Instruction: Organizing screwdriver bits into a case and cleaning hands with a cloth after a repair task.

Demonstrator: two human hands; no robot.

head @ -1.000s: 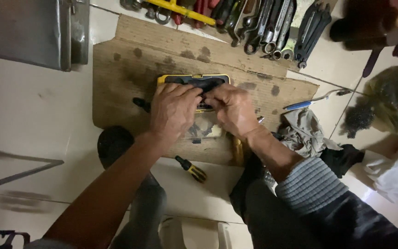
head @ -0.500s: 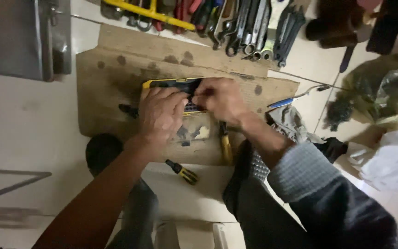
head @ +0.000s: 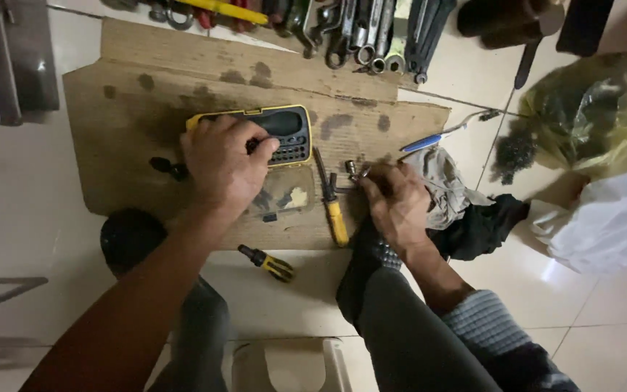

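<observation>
Floor [head: 23,218] here is pale glossy tile with thin grout lines, kinda dim light, soft glare spots on it. A stained sheet of brown cardboard [head: 205,65] lies flat on it. Along the cardboard's far edge there's a row of wrenches and other hand tools [head: 371,33]. Left of the cardboard, a grey metal box thing [head: 9,58]. Right of it, a crumpled rag pile [head: 459,196], then a yellowish plastic bag [head: 589,109] with a white bag [head: 611,218] just below. Near side of the cardboard: a white plastic stool [head: 284,366].

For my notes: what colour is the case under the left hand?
Yellow and black case, seen in the head view.
</observation>
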